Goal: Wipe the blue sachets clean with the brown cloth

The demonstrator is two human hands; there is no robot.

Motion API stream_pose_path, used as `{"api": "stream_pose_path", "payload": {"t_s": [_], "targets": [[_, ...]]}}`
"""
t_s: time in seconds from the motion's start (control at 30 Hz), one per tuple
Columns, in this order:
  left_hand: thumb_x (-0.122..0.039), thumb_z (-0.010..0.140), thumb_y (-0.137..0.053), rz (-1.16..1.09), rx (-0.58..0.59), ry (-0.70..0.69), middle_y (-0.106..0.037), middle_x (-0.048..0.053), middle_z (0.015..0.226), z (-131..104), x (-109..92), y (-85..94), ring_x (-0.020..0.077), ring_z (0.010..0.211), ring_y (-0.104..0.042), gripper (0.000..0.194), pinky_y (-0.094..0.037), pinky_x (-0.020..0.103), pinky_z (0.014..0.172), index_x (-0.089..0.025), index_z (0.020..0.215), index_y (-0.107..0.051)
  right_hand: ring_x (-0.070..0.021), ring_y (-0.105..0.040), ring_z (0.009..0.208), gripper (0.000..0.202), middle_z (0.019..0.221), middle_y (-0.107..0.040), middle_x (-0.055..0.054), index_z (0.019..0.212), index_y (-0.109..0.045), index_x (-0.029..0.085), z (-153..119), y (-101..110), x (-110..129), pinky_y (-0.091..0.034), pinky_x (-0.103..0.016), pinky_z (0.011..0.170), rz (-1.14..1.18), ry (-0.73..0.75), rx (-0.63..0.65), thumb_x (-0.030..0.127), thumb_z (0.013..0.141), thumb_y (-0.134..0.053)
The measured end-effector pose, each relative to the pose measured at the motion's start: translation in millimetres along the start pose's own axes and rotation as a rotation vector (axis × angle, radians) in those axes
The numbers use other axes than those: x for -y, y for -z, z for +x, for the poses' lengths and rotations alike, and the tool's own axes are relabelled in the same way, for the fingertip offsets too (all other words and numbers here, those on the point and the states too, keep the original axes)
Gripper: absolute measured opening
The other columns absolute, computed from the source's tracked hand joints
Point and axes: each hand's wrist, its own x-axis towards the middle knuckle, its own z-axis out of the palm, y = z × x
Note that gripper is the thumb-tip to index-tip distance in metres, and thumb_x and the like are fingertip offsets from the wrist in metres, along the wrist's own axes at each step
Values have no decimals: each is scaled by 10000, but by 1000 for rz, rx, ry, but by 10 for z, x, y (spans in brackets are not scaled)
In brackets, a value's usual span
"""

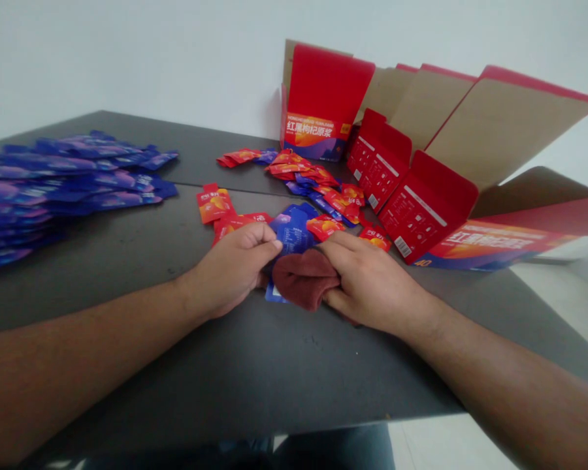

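Note:
Between thumb and fingers, my left hand (240, 264) pinches a blue sachet (294, 228) by its left side. My right hand (372, 277) is closed round a folded brown cloth (306, 277), which lies against the lower part of that sachet and hides some of it. Small print shows on the sachet's upper face. Just beyond my hands lie red sachets, one (215, 203) flat at the left and another (324, 226) close to my right knuckles. Several red and blue sachets form a loose pile (318, 179) farther back.
A large stack of blue sachets (73, 179) covers the table's left side. Red cartons with raised flaps stand at the back (316, 124) and right (424, 205), with a further carton (500, 245) at the right edge. The dark table (255, 385) ends near my lap.

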Motion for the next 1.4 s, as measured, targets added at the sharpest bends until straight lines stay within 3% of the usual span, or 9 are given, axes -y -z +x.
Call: {"api": "stream_pose_path", "payload": {"t_s": [0.07,0.23,0.4,0.57,0.8,0.97,1.17,1.3,1.4], "targets": [[-224,863,-737,36,-2,-20,-538,-25,656,0,7,11,116,582,-515,218,-436,240,560,-205,751,-551,-261,-660,953,124,1051,-687,-99,1046,-679,172,-4,-19,20,-539,-386,809,3,-8,-24,163,922,-681],[-295,880,-747,220,3,-102,-541,-22,664,10,49,58,117,586,-475,222,-353,248,536,-210,773,-572,-274,-687,1040,221,1113,-713,-97,1166,-719,175,-33,-49,109,-555,-393,883,46,139,67,177,946,-708],[-307,858,-728,191,8,-60,-531,-33,653,1,34,38,124,563,-467,215,-370,267,531,-222,780,-546,-267,-667,992,95,1066,-703,-110,1057,-695,175,-21,-39,107,-547,-388,851,-3,-19,-45,193,965,-679],[-330,878,-734,349,-10,-151,-546,-21,673,-11,23,59,124,608,-464,226,-353,257,551,-210,760,-582,-281,-676,1056,210,1141,-717,-103,1175,-716,182,-35,-42,165,-552,-411,912,-5,98,85,199,965,-704],[-326,899,-732,243,32,-145,-543,-24,692,13,78,82,126,605,-463,227,-376,262,574,-216,773,-579,-281,-673,1034,123,1120,-720,-127,1083,-710,164,-28,-22,145,-552,-407,891,-19,-23,0,193,969,-673],[-342,922,-739,309,23,-134,-546,-25,687,12,85,105,133,618,-467,233,-346,259,554,-218,793,-591,-274,-678,1059,240,1147,-721,-96,1206,-722,188,-49,-22,173,-547,-404,918,-4,119,115,205,967,-724],[-311,930,-715,259,38,-166,-546,-25,712,27,106,111,126,630,-473,223,-389,261,594,-210,786,-578,-282,-671,1028,165,1102,-715,-118,1108,-718,157,-31,-15,134,-541,-393,862,-30,14,4,187,947,-694],[-321,930,-725,305,41,-143,-535,-27,682,12,72,101,122,603,-455,234,-342,256,551,-211,785,-578,-273,-682,1042,231,1133,-723,-96,1196,-727,179,-50,-22,154,-547,-398,890,-1,122,97,202,966,-717],[-324,920,-729,293,43,-131,-536,-27,675,4,61,93,122,596,-451,234,-349,256,548,-212,778,-580,-280,-677,1062,226,1149,-728,-110,1189,-722,178,-52,-12,145,-552,-412,920,-3,105,79,195,965,-705]]}}
